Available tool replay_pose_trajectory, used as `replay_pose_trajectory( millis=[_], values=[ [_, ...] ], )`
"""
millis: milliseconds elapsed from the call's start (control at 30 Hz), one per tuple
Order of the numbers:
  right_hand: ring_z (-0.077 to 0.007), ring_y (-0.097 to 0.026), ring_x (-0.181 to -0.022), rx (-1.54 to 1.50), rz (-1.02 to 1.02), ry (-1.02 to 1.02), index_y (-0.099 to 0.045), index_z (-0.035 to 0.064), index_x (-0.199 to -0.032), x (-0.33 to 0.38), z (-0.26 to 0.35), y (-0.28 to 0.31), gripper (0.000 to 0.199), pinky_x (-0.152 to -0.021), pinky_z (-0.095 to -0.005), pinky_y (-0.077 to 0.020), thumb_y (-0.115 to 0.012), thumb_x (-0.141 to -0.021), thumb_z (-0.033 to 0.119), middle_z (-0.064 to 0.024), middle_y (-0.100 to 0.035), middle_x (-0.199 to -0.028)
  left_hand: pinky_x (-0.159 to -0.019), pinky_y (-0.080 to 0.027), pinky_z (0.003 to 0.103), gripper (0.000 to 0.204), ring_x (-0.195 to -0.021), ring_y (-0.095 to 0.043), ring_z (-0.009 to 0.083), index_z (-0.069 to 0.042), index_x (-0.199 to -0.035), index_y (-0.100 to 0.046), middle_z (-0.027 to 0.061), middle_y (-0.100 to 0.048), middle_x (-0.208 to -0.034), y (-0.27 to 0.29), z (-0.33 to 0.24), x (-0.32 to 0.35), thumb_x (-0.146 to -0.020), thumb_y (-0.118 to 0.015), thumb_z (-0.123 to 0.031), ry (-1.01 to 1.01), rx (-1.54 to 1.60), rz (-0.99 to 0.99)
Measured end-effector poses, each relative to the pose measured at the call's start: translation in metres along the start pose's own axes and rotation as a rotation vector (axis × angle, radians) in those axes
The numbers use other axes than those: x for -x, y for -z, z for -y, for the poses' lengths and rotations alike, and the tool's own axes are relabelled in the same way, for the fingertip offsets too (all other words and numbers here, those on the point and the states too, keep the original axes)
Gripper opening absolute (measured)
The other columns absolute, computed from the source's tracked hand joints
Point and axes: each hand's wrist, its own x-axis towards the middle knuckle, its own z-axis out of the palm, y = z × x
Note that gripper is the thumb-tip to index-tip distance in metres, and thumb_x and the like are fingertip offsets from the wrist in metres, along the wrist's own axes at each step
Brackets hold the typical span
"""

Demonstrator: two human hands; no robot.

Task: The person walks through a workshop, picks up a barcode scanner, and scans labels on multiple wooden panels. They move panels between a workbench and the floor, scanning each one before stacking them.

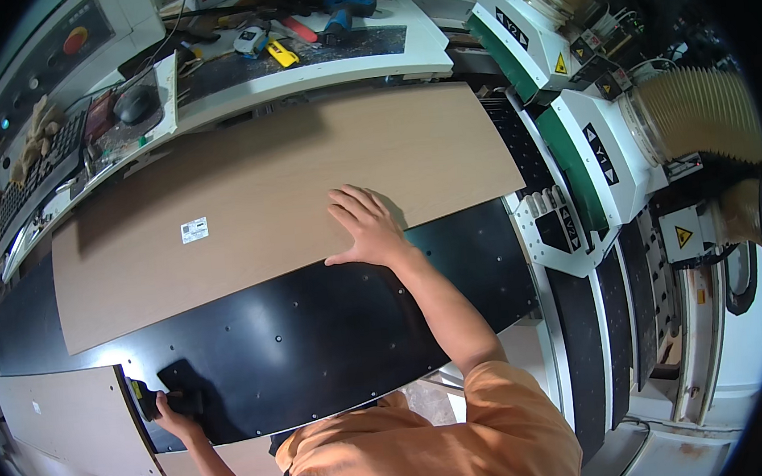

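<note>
A large light-brown board (pixel 270 193) with a small white printed label (pixel 194 230) lies across the black machine table (pixel 299 334). Spread flat on its near edge, the fingers of my right hand (pixel 367 226) touch the board and hold nothing. At the lower left, my left hand (pixel 176 420) is closed around a black handheld device (pixel 146 400) with a yellow patch; its exact kind cannot be made out. This device is beside the dark edge of a smaller pale board (pixel 73 414), which also bears a small white label (pixel 36 407).
Beyond the board, a ledge (pixel 314 73) carries a yellow cutter (pixel 282 53), a blue-and-black tool (pixel 341 17) and other clutter. A keyboard (pixel 41 184) and mouse (pixel 136 105) sit far left. White-and-green machine heads (pixel 594 154) with ribbed hoses (pixel 698 115) stand right.
</note>
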Motion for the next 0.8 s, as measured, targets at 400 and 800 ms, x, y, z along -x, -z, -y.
replay_pose_trajectory(
  millis=[400, 800],
  values=[
    [-0.0303, -0.042, -0.134, 0.021, 0.005, -0.012, -0.062, 0.0051, -0.118, 0.015, -0.035, 0.028, 0.082, -0.109, -0.0486, -0.0376, -0.081, -0.06, 0.06, -0.0086, -0.051, -0.139, -0.046, -0.044, 0.028, 0.028, -0.055, -0.057, 0.015, -0.002, -0.086, -0.061, 0.007, -0.063, -0.069, -0.002, -0.016, 0.003, -0.089, -0.062, -0.029, 0.115, -0.061, -0.025],
    [-0.0299, -0.05, -0.128, 0.102, 0.089, 0.033, -0.063, 0.0055, -0.117, 0.017, -0.034, 0.02, 0.078, -0.102, -0.044, -0.0427, -0.087, -0.056, 0.047, -0.0091, -0.056, -0.136, -0.039, -0.023, 0.025, 0.04, -0.045, -0.041, 0.0061, -0.014, -0.095, -0.067, 0.0023, -0.07, -0.082, 0.269, -0.07, 0.064, -0.08, -0.071, -0.051, 0.247, -0.413, -0.653]
  ],
)
